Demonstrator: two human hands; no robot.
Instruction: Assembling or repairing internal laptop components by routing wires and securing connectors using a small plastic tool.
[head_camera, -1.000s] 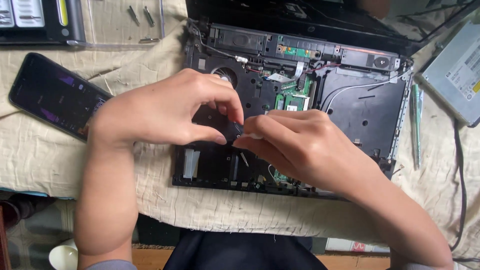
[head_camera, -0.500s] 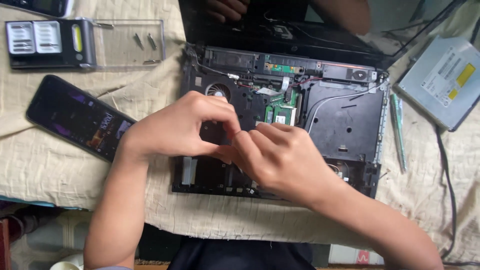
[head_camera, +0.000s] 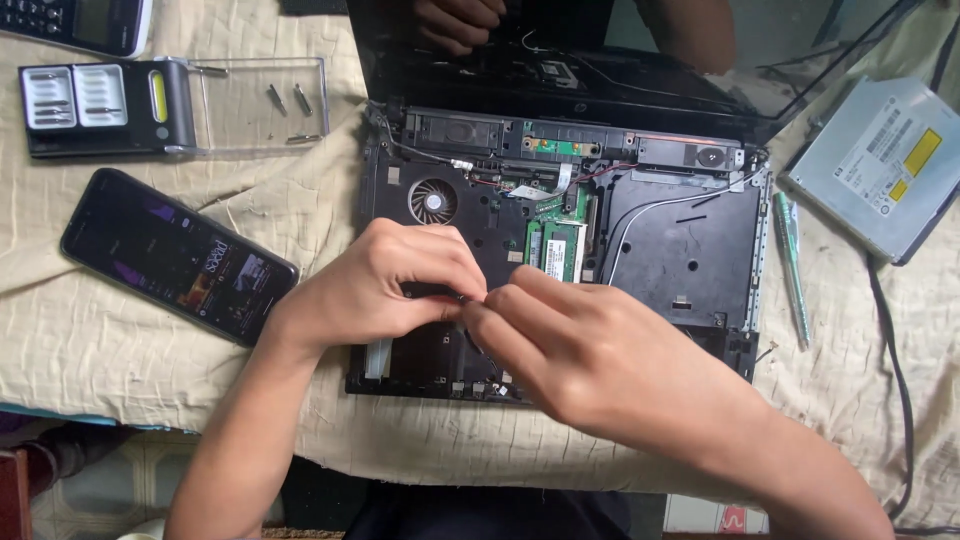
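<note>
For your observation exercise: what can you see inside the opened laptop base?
Inside the laptop base: a round fan, a green memory module, thin cables. The left hand and right hand cover the front middle.

A single head-worn view is given, looking steeply down from above the seated person. The opened laptop base (head_camera: 560, 250) is centred, at close range, on a cloth-covered table (head_camera: 130, 340). Both forearms enter from the lower edge, left hand (head_camera: 385, 285) and right hand (head_camera: 590, 355) meeting mid-frame. The floor is glimpsed along the bottom. No second view is supplied.
</note>
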